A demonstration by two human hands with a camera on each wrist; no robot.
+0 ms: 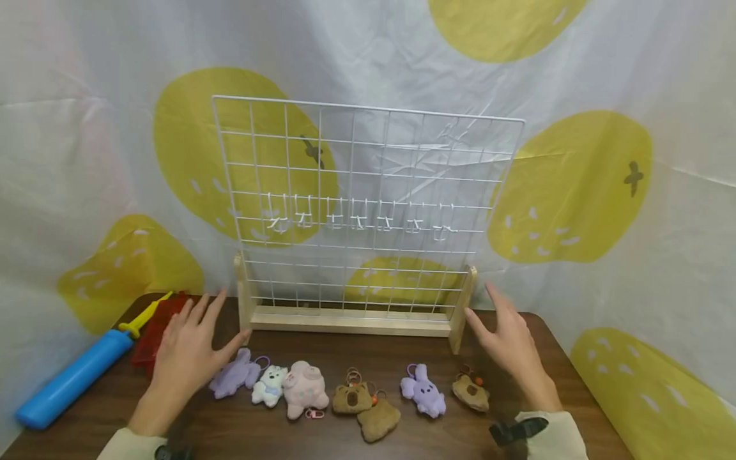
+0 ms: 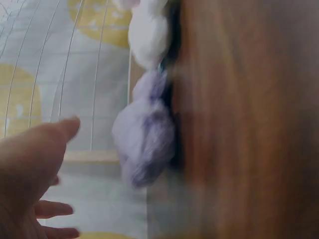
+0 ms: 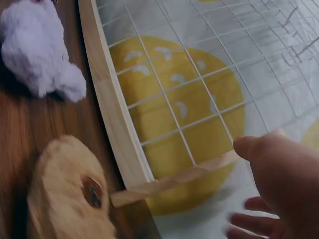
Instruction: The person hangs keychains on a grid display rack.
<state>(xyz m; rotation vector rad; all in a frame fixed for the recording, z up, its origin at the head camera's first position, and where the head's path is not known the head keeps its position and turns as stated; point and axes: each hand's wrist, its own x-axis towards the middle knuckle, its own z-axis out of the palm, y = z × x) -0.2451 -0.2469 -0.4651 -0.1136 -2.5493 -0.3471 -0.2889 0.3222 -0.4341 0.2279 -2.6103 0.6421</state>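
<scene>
While left hand (image 1: 192, 348) and right hand (image 1: 512, 338) flank the rack (image 1: 351, 321) | fingers on both: spread wide | thumbs angled inward

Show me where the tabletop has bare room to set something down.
Bare tabletop lies on the near side of the right-hand purple plush; a narrow strip separates the rack from the plush row. Crowded: white plush and pink plush, close together.

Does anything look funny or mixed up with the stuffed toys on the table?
Maybe one: the front brown plush shows no face, so it may be lying face down. The brown bear beside it shows its nose. Nothing looks spilled.
</scene>
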